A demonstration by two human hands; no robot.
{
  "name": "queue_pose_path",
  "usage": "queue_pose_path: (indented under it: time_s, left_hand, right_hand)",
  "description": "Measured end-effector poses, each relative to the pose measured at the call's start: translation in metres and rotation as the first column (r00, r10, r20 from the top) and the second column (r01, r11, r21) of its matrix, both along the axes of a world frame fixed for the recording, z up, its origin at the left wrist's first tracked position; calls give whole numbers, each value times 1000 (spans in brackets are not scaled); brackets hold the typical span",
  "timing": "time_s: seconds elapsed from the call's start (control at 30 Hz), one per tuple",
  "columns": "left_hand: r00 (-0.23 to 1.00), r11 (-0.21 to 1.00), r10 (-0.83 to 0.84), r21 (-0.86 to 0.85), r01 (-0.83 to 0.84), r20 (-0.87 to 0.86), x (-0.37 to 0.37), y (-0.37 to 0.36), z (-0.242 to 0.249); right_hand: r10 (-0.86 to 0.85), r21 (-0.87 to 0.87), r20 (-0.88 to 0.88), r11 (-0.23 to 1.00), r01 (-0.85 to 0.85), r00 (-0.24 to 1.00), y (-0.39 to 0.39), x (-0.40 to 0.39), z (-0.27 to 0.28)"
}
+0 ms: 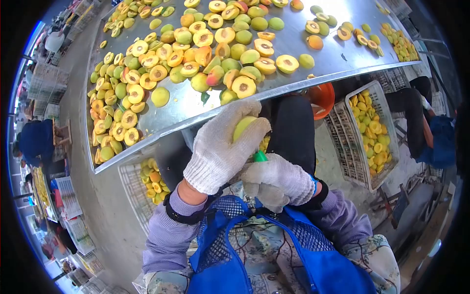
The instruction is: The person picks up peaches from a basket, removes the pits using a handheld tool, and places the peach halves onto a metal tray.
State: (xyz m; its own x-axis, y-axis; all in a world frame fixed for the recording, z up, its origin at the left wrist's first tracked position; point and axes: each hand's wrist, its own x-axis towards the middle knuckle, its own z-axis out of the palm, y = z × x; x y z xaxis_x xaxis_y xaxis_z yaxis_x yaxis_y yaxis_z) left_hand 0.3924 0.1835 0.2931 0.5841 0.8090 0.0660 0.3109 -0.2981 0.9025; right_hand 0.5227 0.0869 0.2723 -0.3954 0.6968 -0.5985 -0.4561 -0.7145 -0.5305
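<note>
In white knit gloves, both my hands meet above my lap, just below the table's front edge. My left hand [215, 152] is closed around a yellow-green peach [242, 128], of which only part shows between thumb and fingers. Directly below it, my right hand [281, 179] grips a tool with a bright green handle [260, 156]; its working end is hidden, so its exact kind cannot be told. Many halved peaches [200, 63], some with brown pits showing, lie piled on the metal table [181, 110] in front of me.
A crate [374, 88] of yellow peach halves stands at right beside an orange bucket [321, 100]. Another crate [132, 183] with halves sits at my lower left. A co-worker's leg [409, 115] shows at right. Stacked crates [49, 83] and a person in dark blue [36, 142] are at left.
</note>
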Motion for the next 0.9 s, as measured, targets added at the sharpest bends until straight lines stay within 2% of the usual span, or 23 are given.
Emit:
queue_pose_path:
  time_s: [0.03,0.07,0.13,0.17,0.23,0.27,0.3,0.37,0.43,0.5,0.53,0.57,0.6,0.63,0.67,0.7,0.73,0.77,0.83,0.87,0.9]
  left_hand:
    - [1000,997,10,-70,-12,-18,-3,-1,-1]
    - [1000,997,15,-70,-16,-15,-4,-4,-1]
    - [995,980,88,184,-77,-53,-6,-12,-3]
    - [993,978,103,185,-91,-56,-8,-14,-4]
    - [997,922,72,383,-61,-14,-12,-13,-5]
    - [998,919,62,392,-49,-22,-15,-12,-5]
    - [995,911,97,405,-79,-25,-17,-11,-6]
    - [996,956,87,278,-92,29,-20,-7,-11]
    - [998,966,64,249,-70,28,-28,0,-16]
    - [995,985,93,145,-99,43,-35,-1,-19]
    - [993,981,113,151,-118,44,-38,-4,-21]
    - [974,979,186,-103,-173,129,-40,-8,-22]
    - [942,915,273,-354,-191,197,-43,-9,-25]
    - [937,914,285,-351,-203,201,-49,-6,-32]
    - [827,812,426,-558,-171,367,-59,-2,-44]
    - [668,685,574,-724,-76,473,-70,1,-53]
    - [658,663,579,-748,-35,482,-83,5,-54]
    - [650,715,578,-691,-111,493,-93,9,-59]
    - [726,731,608,-585,-351,323,-113,16,-54]
    - [727,765,596,-517,-384,341,-129,24,-60]
    - [778,781,596,-369,-505,197,-148,34,-61]
  right_hand:
    - [-38,-5,17,999,38,999,0,-3,3]
    - [-33,-5,19,999,33,999,-2,-6,-5]
    - [1,94,-14,996,0,1000,-5,-14,-24]
    - [16,95,-17,995,-15,1000,-6,-13,-23]
    - [139,-65,-47,988,-142,989,-2,-9,-13]
    - [99,-72,-72,992,-104,993,-2,-10,-8]
    - [133,-57,-74,989,-138,988,-2,-11,-6]
    - [123,-37,-69,991,-125,990,2,-12,-4]
    - [146,-51,-110,987,-152,983,8,-17,3]
    - [63,-29,181,998,-59,981,14,-23,10]
    - [79,56,277,994,-98,958,14,-24,4]
    - [93,61,279,992,-114,956,14,-27,-4]
    - [-13,331,494,928,-174,869,13,-31,-13]
    - [-179,553,640,783,-286,747,15,-34,-17]
    - [-50,111,556,994,-15,830,25,-40,18]
    - [-192,184,482,976,115,855,24,-38,9]
    - [-217,170,489,974,152,845,27,-37,10]
    - [-241,158,495,970,186,835,32,-37,12]
    - [-189,163,515,979,121,836,33,-39,12]
    - [-169,167,496,981,97,852,32,-42,10]
    - [-150,173,476,982,75,866,31,-44,8]
